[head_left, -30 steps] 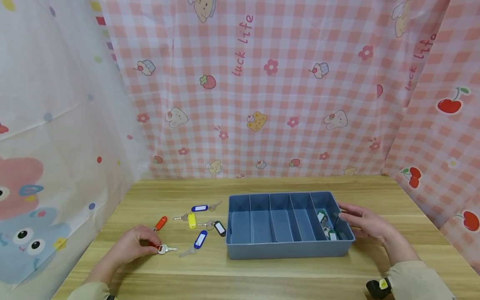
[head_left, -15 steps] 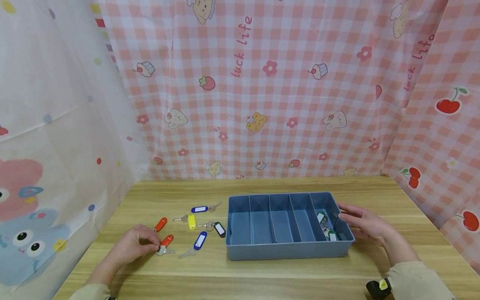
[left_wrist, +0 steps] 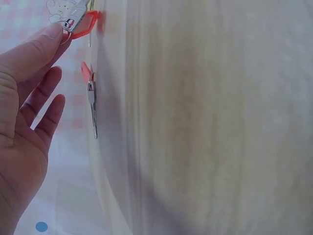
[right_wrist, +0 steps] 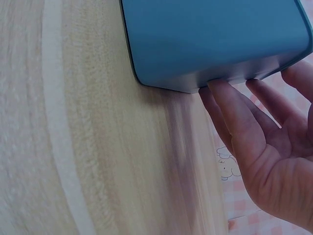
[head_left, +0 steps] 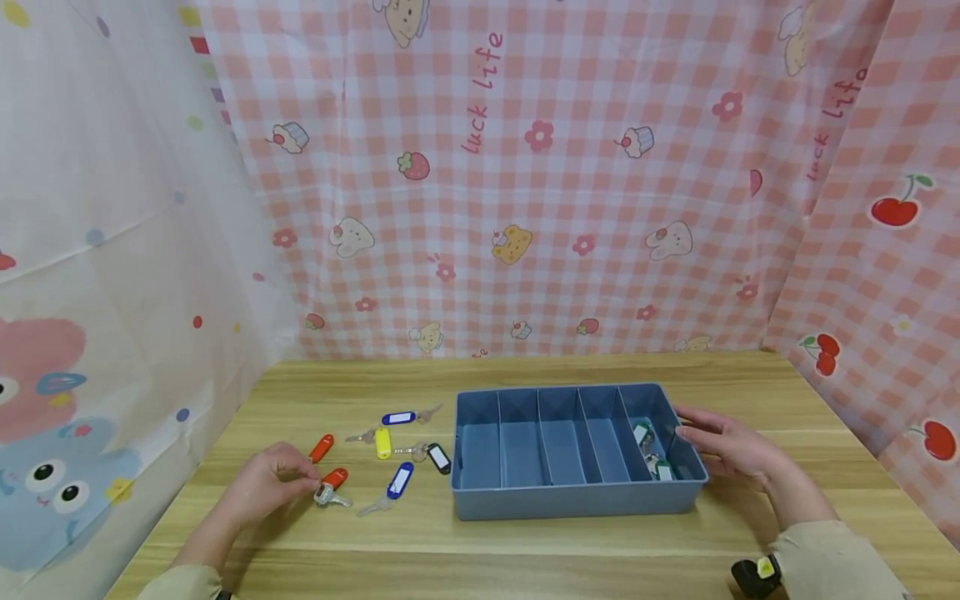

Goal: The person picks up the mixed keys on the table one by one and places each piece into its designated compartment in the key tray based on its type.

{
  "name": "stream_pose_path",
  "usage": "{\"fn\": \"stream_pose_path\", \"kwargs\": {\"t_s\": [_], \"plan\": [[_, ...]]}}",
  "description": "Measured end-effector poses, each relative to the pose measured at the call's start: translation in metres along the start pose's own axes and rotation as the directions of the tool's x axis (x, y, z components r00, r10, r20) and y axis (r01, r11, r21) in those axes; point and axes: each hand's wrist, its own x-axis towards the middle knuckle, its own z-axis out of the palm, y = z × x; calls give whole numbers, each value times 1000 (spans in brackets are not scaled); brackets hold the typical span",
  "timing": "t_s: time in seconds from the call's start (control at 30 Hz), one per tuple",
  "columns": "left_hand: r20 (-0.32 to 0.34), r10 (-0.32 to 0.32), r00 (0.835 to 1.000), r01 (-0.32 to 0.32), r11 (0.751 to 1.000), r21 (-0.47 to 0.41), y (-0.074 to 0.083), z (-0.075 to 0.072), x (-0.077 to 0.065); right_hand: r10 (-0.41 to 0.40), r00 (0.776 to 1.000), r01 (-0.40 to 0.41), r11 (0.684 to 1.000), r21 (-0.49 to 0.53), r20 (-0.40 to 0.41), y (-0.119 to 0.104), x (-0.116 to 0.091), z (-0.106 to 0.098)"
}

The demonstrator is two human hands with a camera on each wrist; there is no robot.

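Observation:
My left hand [head_left: 273, 482] pinches the metal ring of a key [left_wrist: 73, 19] with a red tag [left_wrist: 88, 24] between thumb and index finger; its other fingers are loosely bent. In the head view this key and tag overlap the table beside the fingertips. Just behind lies another key [left_wrist: 93, 107] with a red tag [head_left: 322, 448]. My right hand [head_left: 723, 446] rests straight fingertips against the right end of a blue-grey divided box [head_left: 573, 502]. Keys with green tags [head_left: 664, 471] lie in the box's far right compartment; the other compartments hold nothing.
Between the left hand and the box lie keys with a yellow tag [head_left: 383, 443], a black tag [head_left: 439, 458] and two blue tags, one at the back [head_left: 398, 418] and one nearer [head_left: 401, 481]. Patterned cloth [head_left: 540, 192] hangs behind the wooden table [head_left: 480, 554].
The red tag by my left fingertips, mostly hidden before, has swung out to lie behind its key, and the key now angles downward. The right hand and the box have stayed in place.

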Motion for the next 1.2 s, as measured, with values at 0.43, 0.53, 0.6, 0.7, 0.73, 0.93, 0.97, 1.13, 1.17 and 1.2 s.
{"fn": "stream_pose_path", "kwargs": {"t_s": [0.43,0.53,0.6,0.7,0.73,0.93,0.97,1.13,1.17,1.2], "plan": [[-56,-4,998,6,999,46,14,-1,8,0,1000,0,1000,-15,-17,0,0,1],[-86,19,996,-15,999,52,15,-1,10,-2,1000,2,1000,-13,-16,0,0,1],[-102,36,994,-31,999,45,16,0,11,-6,1000,6,1000,-9,-12,0,1,1],[-119,54,991,-48,998,51,18,0,12,-12,1000,12,1000,-4,-7,0,0,0],[-121,63,991,-57,997,55,19,0,13,-13,1000,13,1000,-3,-6,0,0,0],[-140,113,984,-103,992,74,24,3,18,-17,1000,17,1000,-6,-5,0,0,0],[-140,114,984,-104,992,70,25,4,19,-16,1000,16,1000,-6,-4,0,0,0],[-132,117,984,-110,992,57,33,9,27,-18,1000,18,1000,-8,-1,1,0,0],[-128,114,985,-108,993,53,34,10,28,-20,1000,20,1000,-7,0,1,0,0],[-127,117,985,-111,992,54,36,11,30,-22,1000,22,1000,-7,0,1,0,0]]}}
